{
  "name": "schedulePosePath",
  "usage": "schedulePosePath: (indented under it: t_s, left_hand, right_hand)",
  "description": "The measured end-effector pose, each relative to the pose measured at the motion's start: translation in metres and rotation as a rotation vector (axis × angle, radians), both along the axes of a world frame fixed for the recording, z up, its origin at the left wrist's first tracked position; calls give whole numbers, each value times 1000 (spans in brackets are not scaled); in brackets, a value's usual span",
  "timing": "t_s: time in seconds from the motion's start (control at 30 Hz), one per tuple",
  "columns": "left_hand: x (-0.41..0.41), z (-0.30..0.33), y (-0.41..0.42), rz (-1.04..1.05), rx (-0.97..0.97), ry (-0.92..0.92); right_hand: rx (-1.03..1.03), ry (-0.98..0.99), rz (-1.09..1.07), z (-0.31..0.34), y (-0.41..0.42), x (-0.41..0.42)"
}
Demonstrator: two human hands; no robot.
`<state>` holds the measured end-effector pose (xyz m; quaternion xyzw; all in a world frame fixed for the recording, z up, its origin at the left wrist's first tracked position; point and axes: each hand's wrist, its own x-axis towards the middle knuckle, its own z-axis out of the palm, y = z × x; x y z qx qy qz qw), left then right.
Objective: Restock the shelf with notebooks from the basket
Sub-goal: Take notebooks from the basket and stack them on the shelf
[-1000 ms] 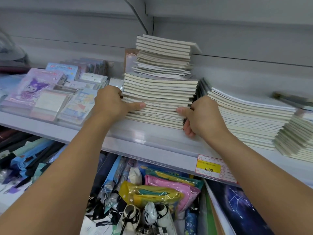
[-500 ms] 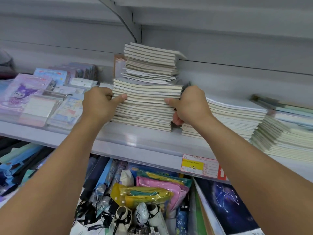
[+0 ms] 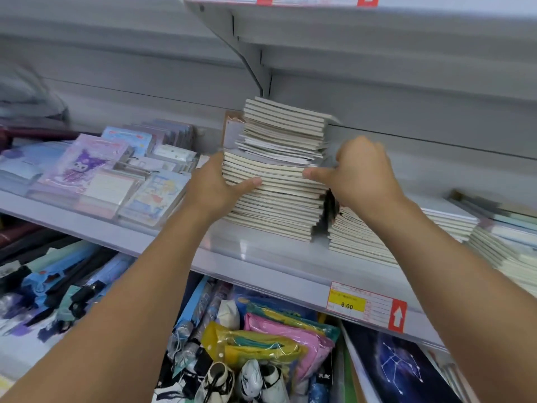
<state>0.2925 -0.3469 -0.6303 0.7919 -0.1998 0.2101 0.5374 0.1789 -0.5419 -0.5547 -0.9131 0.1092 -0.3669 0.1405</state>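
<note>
A tall stack of cream-edged notebooks stands on the grey shelf, with a smaller, narrower stack on top of it. My left hand clasps the upper left side of the big stack, thumb across the page edges. My right hand grips its upper right side, thumb pressed on the edges, fingers behind. A lower notebook pile lies just right of the stack. No basket is in view.
Packaged character notepads fill the shelf's left part. More notebook piles sit at the far right. A price tag reading 6.00 hangs on the shelf lip. Below are umbrellas and pouches. Another shelf overhangs above.
Both hands have slid upward along the sides of the big stack, now gripping near its top. The camera has tilted up, revealing the shelf above.
</note>
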Motion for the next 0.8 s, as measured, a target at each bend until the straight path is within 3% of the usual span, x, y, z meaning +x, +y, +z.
schedulePosePath:
  t_s: [0.2,0.4,0.57,0.7,0.8]
  left_hand:
    - [12,-1,-7,88,59,-50]
    - [10,31,-2,-163,-113,33]
    - [20,54,-10,-134,-109,93]
    - [34,94,-21,-158,157,172]
    - [40,104,-26,-61,396,220]
  right_hand:
    - [1,91,48,9,-12,16]
    - [125,149,74,39,-42,22]
    - [261,427,314,37,-30,52]
    - [279,357,263,28,-34,74]
    - [276,357,283,29,-42,77]
